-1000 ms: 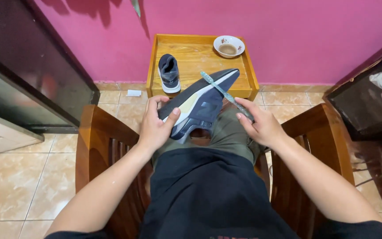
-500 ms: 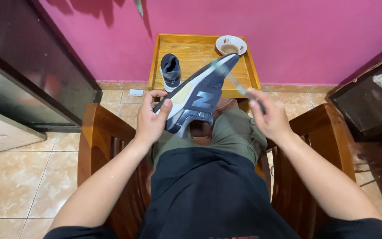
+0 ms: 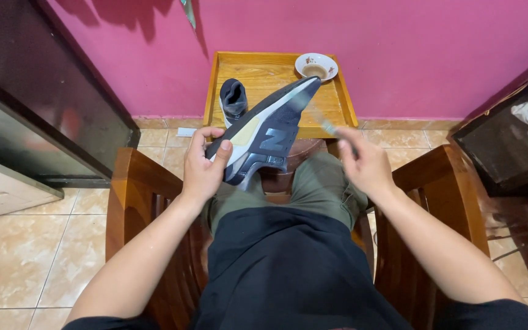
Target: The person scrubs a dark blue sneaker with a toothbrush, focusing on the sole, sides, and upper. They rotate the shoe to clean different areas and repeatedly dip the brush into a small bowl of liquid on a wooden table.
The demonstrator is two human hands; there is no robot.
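Nearest the camera, a dark shirt and green trousers (image 3: 319, 186) fill the lap of a person seated in a wooden chair (image 3: 148, 201), with both bare forearms reaching forward over the armrests. Just beyond the knees, the left hand (image 3: 203, 168) is closed around the heel end of a dark blue shoe (image 3: 267, 134), thumb on top and fingers wrapped beneath, holding it tilted so its toe points up and away to the right and its pale sole edge faces left. Opposite it, the right hand (image 3: 362, 162) is curled tight on the handle of a thin brush (image 3: 322, 122), which is blurred; its far end lies just beside the toe of the shoe, and whether it touches cannot be told. Past the hands, a low wooden table (image 3: 264, 73) with a raised rim stands against a pink wall (image 3: 398, 49). On it, at the left, a second shoe (image 3: 233, 98) stands with its opening towards the camera, and at the far right corner sits a small white bowl (image 3: 316, 66) with brownish contents. Beige floor tiles (image 3: 19, 256) spread to the left, beside a dark cabinet (image 3: 25, 104); another dark piece of furniture (image 3: 514, 140) stands at the right.
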